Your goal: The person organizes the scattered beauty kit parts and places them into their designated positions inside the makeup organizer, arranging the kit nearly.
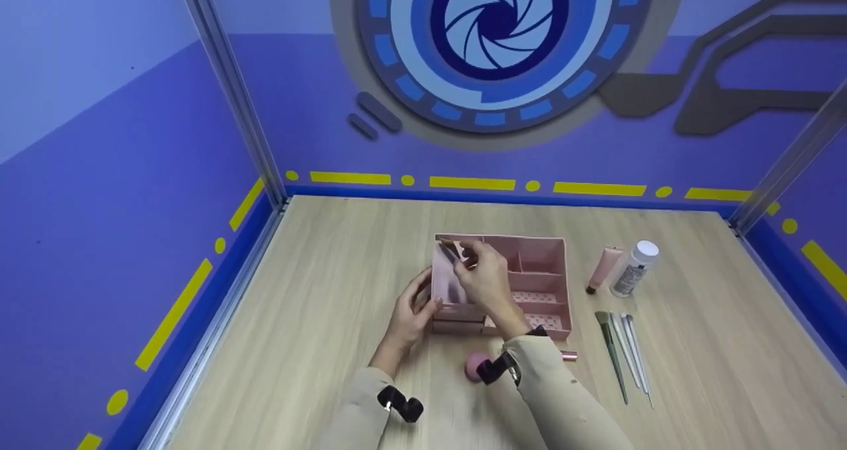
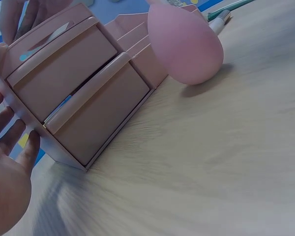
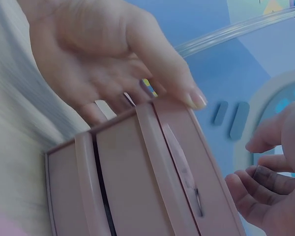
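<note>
A pink desktop organizer (image 1: 564,284) stands on the table, with open compartments on the right and two drawers (image 2: 103,108) stacked at its left front. My left hand (image 1: 411,317) holds its left front corner, thumb at the top edge and fingers along the side wall. Over the shallow top tray (image 1: 453,290), my right hand (image 1: 486,278) reaches in with bent fingers. A slim dark item (image 1: 448,249) shows right at those fingertips by the tray's back left corner; I cannot tell whether they pinch it.
A pink makeup sponge (image 1: 475,367) and a shiny pink tube (image 1: 569,356) lie before the organizer. To the right are a pink squeeze tube (image 1: 605,270), a white-capped bottle (image 1: 634,271), a green makeup brush (image 1: 613,357) and several pale brushes (image 1: 632,351).
</note>
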`<state>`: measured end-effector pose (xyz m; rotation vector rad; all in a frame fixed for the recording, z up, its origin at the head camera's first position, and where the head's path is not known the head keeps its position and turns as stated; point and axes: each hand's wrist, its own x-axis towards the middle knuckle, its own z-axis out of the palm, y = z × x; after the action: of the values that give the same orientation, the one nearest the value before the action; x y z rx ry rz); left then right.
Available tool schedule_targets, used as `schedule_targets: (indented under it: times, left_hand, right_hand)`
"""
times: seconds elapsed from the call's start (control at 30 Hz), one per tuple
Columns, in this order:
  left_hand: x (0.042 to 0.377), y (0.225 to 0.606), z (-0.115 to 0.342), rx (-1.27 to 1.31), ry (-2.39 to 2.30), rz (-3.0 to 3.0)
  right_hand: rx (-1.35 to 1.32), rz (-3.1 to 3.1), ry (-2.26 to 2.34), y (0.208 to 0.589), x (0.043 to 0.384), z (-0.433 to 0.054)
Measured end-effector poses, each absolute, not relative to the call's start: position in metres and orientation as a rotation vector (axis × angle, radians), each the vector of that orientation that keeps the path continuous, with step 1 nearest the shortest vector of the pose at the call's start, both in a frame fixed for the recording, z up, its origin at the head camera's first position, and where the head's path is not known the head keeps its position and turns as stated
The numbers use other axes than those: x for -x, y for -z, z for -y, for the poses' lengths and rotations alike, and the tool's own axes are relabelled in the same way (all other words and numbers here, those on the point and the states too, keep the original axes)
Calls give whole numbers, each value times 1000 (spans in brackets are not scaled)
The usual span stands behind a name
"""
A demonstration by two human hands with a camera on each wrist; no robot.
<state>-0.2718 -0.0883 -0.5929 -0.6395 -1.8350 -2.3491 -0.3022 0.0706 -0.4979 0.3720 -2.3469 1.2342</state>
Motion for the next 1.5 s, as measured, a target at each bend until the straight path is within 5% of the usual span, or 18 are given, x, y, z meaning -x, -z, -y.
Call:
schedule_targets:
  times: [1.5]
  left_hand:
    - [273,591,90,617,2300,1893]
  right_hand:
    - [-97,2458,-1141,500,278,-199]
